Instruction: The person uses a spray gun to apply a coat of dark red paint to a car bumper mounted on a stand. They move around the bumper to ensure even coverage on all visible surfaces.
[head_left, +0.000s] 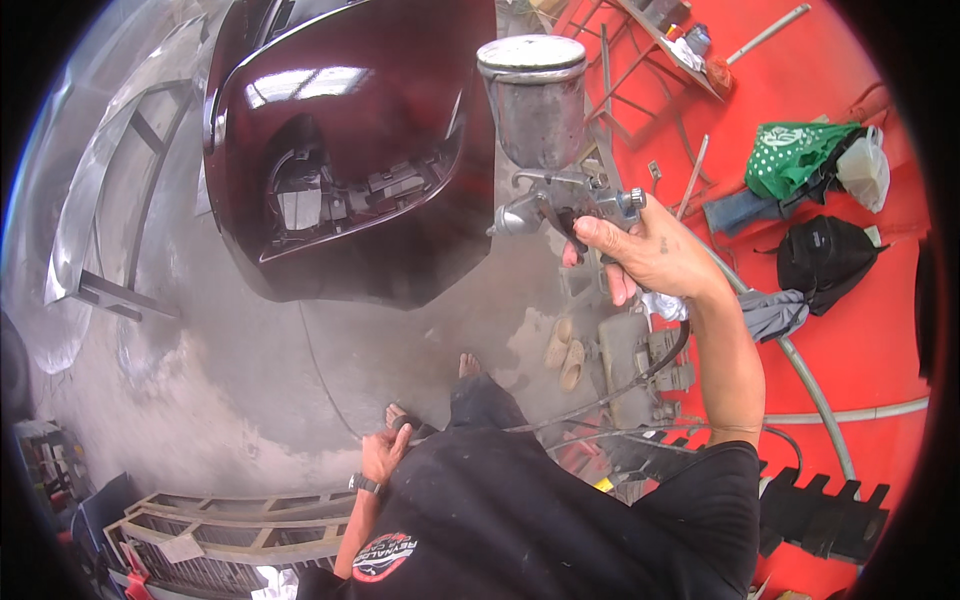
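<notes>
My right hand [650, 255] is raised on the right, its fingers wrapped around the grip of a metal spray gun [560, 195]. A silvery paint cup [535, 105] with a round lid sits on top of the gun, and its nozzle points left. Left of the nozzle stands a glossy dark red car body [350, 110], with a gap between them. My left hand [383, 455] is down by my waist, closed around a dark air hose [600, 398] that runs to the right; part of this grip is hidden.
A metal frame [150, 130] stands far left, and a slatted rack [240, 525] lower left. Sandals [566, 362] lie on the concrete floor. On the right, a green bag [795, 160], a black backpack [828, 262] and pipes [815, 385] are against a red surface.
</notes>
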